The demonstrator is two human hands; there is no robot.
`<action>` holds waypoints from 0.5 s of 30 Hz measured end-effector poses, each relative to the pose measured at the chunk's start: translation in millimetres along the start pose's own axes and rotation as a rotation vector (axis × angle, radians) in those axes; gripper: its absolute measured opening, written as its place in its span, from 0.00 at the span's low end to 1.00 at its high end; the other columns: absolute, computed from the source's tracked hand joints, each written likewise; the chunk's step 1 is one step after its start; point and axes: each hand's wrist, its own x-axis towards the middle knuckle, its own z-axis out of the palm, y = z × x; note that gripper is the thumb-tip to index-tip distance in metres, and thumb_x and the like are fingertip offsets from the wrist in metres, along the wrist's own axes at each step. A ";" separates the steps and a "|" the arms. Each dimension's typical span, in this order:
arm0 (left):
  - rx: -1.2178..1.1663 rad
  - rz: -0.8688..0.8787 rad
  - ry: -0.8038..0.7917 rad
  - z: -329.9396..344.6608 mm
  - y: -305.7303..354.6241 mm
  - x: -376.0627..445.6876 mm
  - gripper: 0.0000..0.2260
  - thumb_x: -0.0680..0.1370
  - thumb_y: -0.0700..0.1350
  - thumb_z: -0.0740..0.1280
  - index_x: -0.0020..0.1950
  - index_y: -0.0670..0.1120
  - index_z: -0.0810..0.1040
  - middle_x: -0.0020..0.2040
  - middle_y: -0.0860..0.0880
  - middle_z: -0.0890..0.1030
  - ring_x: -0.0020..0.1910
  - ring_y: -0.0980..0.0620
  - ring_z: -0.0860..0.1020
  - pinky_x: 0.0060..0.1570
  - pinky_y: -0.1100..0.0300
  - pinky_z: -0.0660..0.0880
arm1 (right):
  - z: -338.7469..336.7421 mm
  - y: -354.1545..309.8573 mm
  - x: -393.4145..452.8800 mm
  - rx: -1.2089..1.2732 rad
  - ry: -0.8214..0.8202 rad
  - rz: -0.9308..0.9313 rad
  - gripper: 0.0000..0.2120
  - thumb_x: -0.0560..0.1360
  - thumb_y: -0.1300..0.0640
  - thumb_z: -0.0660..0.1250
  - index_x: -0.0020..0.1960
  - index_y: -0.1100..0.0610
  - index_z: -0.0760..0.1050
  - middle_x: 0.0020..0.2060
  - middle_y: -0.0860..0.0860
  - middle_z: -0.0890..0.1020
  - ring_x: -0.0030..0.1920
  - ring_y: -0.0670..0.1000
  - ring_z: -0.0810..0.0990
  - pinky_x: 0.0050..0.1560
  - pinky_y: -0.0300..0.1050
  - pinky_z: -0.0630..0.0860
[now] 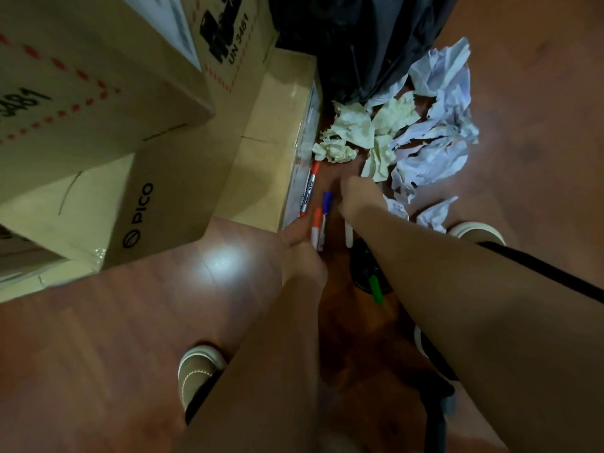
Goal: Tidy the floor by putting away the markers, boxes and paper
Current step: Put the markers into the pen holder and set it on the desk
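Note:
My left hand (302, 253) grips an orange-capped marker (316, 227) and a blue-capped marker (326, 210), both pointing away from me. Just beyond them a red-capped marker (309, 191) lies on the floor against a flat cardboard box (277, 132). My right hand (356, 197) reaches down to the floor beside these markers, its fingers hidden from view. A white marker (348, 235) shows under my right forearm, next to a dark round holder (367, 273) with a green marker (376, 289) on it. Crumpled yellow paper (356, 132) and white paper (438, 125) lie past my hands.
Large cardboard boxes (98, 125) are stacked at the left, one marked PICO (140, 214). A black plastic bag (356, 40) sits behind the paper. My shoes (196, 371) stand on the wooden floor (114, 322); one shoe (477, 232) is near the paper scraps.

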 end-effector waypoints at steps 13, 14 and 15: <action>-0.785 0.060 0.106 -9.5 32.1 -72.8 0.11 0.72 0.37 0.68 0.41 0.54 0.77 0.42 0.48 0.82 0.46 0.47 0.82 0.51 0.49 0.79 | -95.3 49.3 -98.8 0.491 0.289 -0.173 0.06 0.77 0.51 0.68 0.46 0.54 0.79 0.34 0.46 0.78 0.35 0.45 0.75 0.33 0.32 0.67; -0.809 0.059 0.102 -6.8 33.0 -79.3 0.14 0.71 0.36 0.68 0.38 0.56 0.77 0.41 0.51 0.82 0.45 0.48 0.82 0.49 0.51 0.79 | -96.3 49.5 -107.0 0.474 0.296 -0.184 0.08 0.77 0.51 0.68 0.47 0.55 0.80 0.37 0.49 0.80 0.37 0.47 0.77 0.35 0.35 0.69; -0.813 0.064 0.098 -4.9 33.7 -84.5 0.15 0.71 0.35 0.68 0.36 0.57 0.77 0.38 0.53 0.81 0.44 0.49 0.82 0.48 0.53 0.79 | -95.3 48.9 -115.0 0.430 0.296 -0.201 0.09 0.76 0.51 0.69 0.48 0.57 0.81 0.40 0.53 0.81 0.40 0.50 0.78 0.38 0.40 0.71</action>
